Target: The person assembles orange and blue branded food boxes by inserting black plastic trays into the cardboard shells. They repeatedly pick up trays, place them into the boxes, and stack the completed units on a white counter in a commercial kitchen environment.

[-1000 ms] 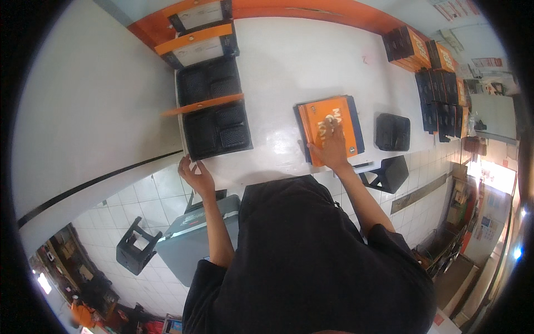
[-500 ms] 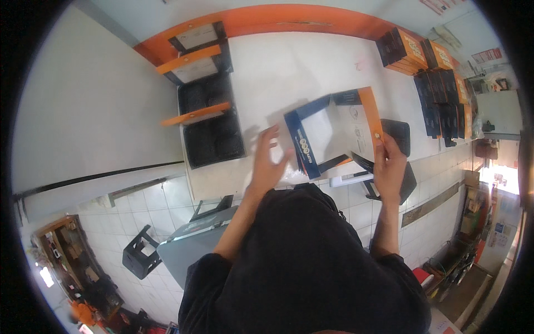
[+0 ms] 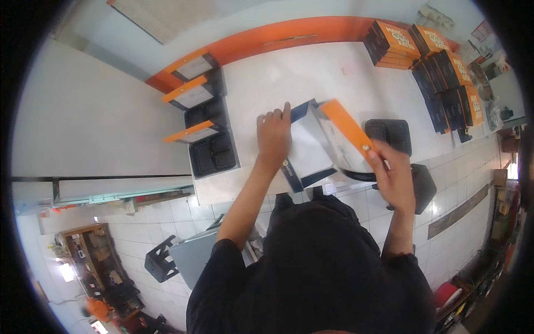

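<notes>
An opened cardboard box (image 3: 311, 146), white inside with dark blue side walls and an orange lid flap, is held over the front of the white table. My left hand (image 3: 273, 134) is closed on its dark blue left wall, knuckles upward. My right hand (image 3: 396, 175) pinches the edge of the orange flap, which is raised and tilted toward the middle. Below the right hand shows a dark curved edge (image 3: 359, 176); whether it belongs to the box or a tray I cannot tell. A black plastic tray (image 3: 387, 133) lies just beyond my right hand.
Along the table's left edge stand several opened boxes with orange flaps (image 3: 192, 133) and black compartment trays (image 3: 214, 156) in them. Stacks of closed orange and black boxes (image 3: 397, 44) fill the far right. Black stools (image 3: 162, 260) and a grey bin-like box (image 3: 194, 261) stand below the table.
My left hand, open beside the box before, has closed on its left wall. The orange flap has tilted inward with my right hand, and the head view has shifted slightly.
</notes>
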